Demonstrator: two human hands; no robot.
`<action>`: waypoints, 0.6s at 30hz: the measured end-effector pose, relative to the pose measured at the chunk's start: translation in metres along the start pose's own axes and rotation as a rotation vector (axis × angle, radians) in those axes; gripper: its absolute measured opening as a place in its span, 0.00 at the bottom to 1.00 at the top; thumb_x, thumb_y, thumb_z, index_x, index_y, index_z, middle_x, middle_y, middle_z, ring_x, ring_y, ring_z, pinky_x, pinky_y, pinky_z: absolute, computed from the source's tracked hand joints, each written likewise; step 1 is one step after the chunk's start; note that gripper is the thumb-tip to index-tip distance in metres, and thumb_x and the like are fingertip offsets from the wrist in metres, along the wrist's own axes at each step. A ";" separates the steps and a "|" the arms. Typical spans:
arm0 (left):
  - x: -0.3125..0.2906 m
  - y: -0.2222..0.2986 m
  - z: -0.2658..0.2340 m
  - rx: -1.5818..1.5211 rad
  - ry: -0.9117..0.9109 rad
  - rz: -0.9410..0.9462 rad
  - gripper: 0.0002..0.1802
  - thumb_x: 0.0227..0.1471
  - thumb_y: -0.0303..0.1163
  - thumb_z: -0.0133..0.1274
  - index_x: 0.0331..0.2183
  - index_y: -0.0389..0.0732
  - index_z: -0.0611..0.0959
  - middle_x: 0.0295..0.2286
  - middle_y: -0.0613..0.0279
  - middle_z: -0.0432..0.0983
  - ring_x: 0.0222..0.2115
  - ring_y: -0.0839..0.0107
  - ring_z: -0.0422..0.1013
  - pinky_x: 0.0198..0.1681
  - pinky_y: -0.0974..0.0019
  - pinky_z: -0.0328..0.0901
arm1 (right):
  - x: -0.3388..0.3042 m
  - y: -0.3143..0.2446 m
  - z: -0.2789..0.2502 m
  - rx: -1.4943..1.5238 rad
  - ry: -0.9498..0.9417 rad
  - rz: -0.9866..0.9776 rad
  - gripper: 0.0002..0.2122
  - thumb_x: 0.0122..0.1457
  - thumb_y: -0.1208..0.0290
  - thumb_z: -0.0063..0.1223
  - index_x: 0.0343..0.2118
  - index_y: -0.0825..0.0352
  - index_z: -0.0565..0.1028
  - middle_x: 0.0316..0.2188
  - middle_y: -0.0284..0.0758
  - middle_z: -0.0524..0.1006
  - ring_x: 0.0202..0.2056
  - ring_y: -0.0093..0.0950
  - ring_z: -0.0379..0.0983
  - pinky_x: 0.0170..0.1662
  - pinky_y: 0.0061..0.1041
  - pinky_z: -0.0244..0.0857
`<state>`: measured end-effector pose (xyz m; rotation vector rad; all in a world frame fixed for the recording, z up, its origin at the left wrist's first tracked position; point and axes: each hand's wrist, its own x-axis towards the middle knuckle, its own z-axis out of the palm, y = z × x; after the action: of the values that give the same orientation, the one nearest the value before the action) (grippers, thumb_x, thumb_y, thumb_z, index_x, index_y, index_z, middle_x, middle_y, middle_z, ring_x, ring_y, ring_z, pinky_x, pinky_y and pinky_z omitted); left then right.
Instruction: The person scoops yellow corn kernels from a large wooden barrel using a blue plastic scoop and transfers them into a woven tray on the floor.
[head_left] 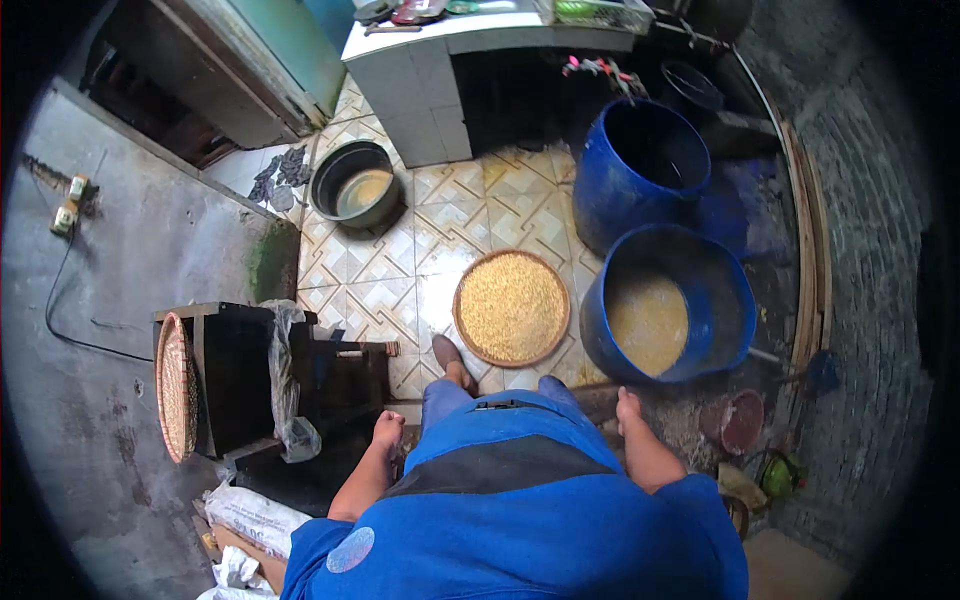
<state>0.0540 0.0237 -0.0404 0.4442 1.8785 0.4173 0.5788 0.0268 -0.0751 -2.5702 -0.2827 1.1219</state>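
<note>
My left hand (388, 430) hangs at my side with the fingers curled and nothing in it, close to a dark wooden stand (235, 375). My right hand (628, 405) also hangs empty, fingers closed, just in front of a blue barrel (725, 300) holding pale soaked grains in water. A round woven tray (511, 306) heaped with yellow grains lies on the tiled floor ahead of my foot (450, 360). I wear a blue shirt and a dark apron.
A second, taller blue barrel (640, 170) stands behind the first. A dark basin (357, 183) of murky water sits on the tiles at the left. A woven sieve (176, 385) leans on the stand. White sacks (255, 520) lie at the lower left. A tiled counter (440, 70) stands at the back.
</note>
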 end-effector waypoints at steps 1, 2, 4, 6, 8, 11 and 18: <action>0.017 -0.002 -0.007 -0.023 0.005 0.012 0.04 0.44 0.30 0.47 0.24 0.41 0.70 0.17 0.66 0.65 0.16 0.75 0.61 0.18 0.71 0.58 | -0.002 -0.013 0.008 0.000 0.001 -0.026 0.20 0.55 0.54 0.41 0.43 0.65 0.70 0.45 0.41 0.69 0.48 0.35 0.63 0.47 0.32 0.58; 0.039 -0.008 -0.013 -0.035 0.020 0.037 0.05 0.43 0.30 0.47 0.24 0.40 0.70 0.17 0.65 0.66 0.17 0.74 0.62 0.19 0.69 0.59 | -0.001 -0.021 0.012 -0.018 -0.016 -0.036 0.21 0.55 0.54 0.42 0.44 0.66 0.69 0.45 0.41 0.69 0.47 0.35 0.64 0.46 0.33 0.58; 0.115 -0.035 -0.037 -0.101 0.015 0.153 0.07 0.43 0.30 0.47 0.27 0.39 0.72 0.18 0.61 0.68 0.18 0.70 0.65 0.21 0.65 0.61 | 0.006 -0.044 0.046 -0.043 -0.065 -0.065 0.23 0.55 0.54 0.43 0.46 0.67 0.67 0.45 0.40 0.69 0.45 0.35 0.65 0.44 0.36 0.58; 0.140 -0.011 -0.030 0.148 -0.048 -0.060 0.08 0.42 0.31 0.46 0.27 0.37 0.73 0.20 0.58 0.69 0.18 0.69 0.65 0.21 0.64 0.62 | 0.026 -0.043 0.075 0.009 0.014 -0.036 0.23 0.55 0.54 0.42 0.45 0.70 0.67 0.44 0.42 0.69 0.43 0.38 0.67 0.43 0.38 0.60; 0.161 0.019 -0.040 0.148 0.052 0.040 0.09 0.43 0.31 0.45 0.27 0.36 0.73 0.22 0.56 0.70 0.19 0.67 0.66 0.21 0.62 0.62 | 0.031 -0.071 0.112 0.074 0.060 0.121 0.23 0.55 0.55 0.42 0.44 0.71 0.68 0.41 0.43 0.71 0.40 0.39 0.69 0.38 0.40 0.62; 0.231 0.027 -0.082 -0.118 0.044 -0.132 0.07 0.45 0.30 0.45 0.27 0.38 0.74 0.22 0.60 0.70 0.21 0.68 0.66 0.24 0.62 0.62 | -0.019 -0.139 0.184 0.178 -0.115 0.155 0.20 0.55 0.56 0.43 0.44 0.68 0.68 0.36 0.39 0.72 0.33 0.35 0.69 0.34 0.36 0.63; 0.248 0.135 -0.084 -0.131 0.019 0.068 0.04 0.44 0.30 0.47 0.26 0.41 0.72 0.21 0.64 0.68 0.21 0.74 0.64 0.26 0.69 0.60 | -0.022 -0.256 0.220 0.046 -0.293 -0.137 0.13 0.55 0.56 0.43 0.34 0.61 0.70 0.20 0.28 0.66 0.22 0.23 0.61 0.21 0.24 0.53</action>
<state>-0.0912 0.2566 -0.1475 0.4182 1.8449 0.5885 0.3886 0.3040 -0.1068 -2.3036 -0.4877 1.4327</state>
